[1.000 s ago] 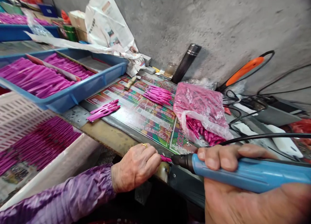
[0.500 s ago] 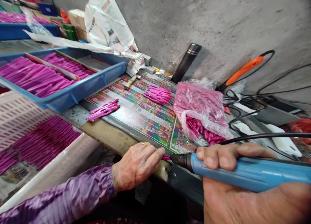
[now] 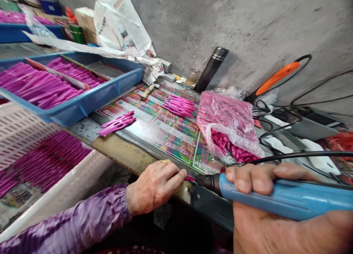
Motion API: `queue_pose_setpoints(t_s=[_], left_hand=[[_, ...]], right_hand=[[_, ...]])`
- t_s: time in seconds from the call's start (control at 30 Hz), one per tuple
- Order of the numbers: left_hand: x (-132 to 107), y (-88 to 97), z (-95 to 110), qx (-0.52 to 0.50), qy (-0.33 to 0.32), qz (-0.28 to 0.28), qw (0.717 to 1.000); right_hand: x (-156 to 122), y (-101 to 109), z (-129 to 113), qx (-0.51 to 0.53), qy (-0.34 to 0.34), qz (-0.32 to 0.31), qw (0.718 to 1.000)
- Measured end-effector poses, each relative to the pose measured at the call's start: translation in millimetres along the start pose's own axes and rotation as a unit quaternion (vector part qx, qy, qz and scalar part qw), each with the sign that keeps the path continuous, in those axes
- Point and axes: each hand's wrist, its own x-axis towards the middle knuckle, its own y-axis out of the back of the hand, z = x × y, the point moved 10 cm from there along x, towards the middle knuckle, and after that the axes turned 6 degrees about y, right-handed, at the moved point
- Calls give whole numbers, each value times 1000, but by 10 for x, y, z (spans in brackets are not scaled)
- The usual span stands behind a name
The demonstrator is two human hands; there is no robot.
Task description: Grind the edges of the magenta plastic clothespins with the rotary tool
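Observation:
My left hand [image 3: 157,188], in a purple sleeve and with a gold-coloured ring, is closed at the table's near edge. A slim pink piece [image 3: 190,178] sticks out from its fingertips; most of it is hidden. My right hand [image 3: 275,224] wraps around a blue corded electric screwdriver [image 3: 300,199]. The tool lies almost level, its black nose against or very near the end of the pink piece; actual contact cannot be made out. Beyond my hands, a bunch of slim pink pieces [image 3: 117,123] and another pink bunch [image 3: 179,105] rest on the printed sheet [image 3: 176,149].
A plastic bag [image 3: 226,110] of pink parts sits behind the screwdriver. On the left are a blue tray [image 3: 113,86] of pink pieces and a white basket [image 3: 24,129]. A small hammer [image 3: 147,92], a black flask [image 3: 211,70], an orange-handled tool [image 3: 278,78] and cables stand farther back.
The screwdriver and my right hand have shifted very slightly right and down in the picture. My left hand keeps its hold on the pink piece, almost unmoved.

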Motion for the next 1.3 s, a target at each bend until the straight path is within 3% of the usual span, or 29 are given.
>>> queue_pose_setpoints(t_s=[0.5, 0.8, 1.07, 1.3], left_hand=[[11, 46, 42, 16, -21, 14, 1000], [-11, -28, 24, 18, -14, -15, 1000], [18, 49, 57, 22, -28, 8, 999], [19, 26, 39, 18, -13, -4, 1000]], right_hand=[[-29, -39, 15, -6, 10, -20, 1000], [-47, -4, -13, -11, 4, -5, 1000], [-35, 9, -1, -2, -3, 3, 1000], [-48, -26, -9, -5, 3, -3, 1000]])
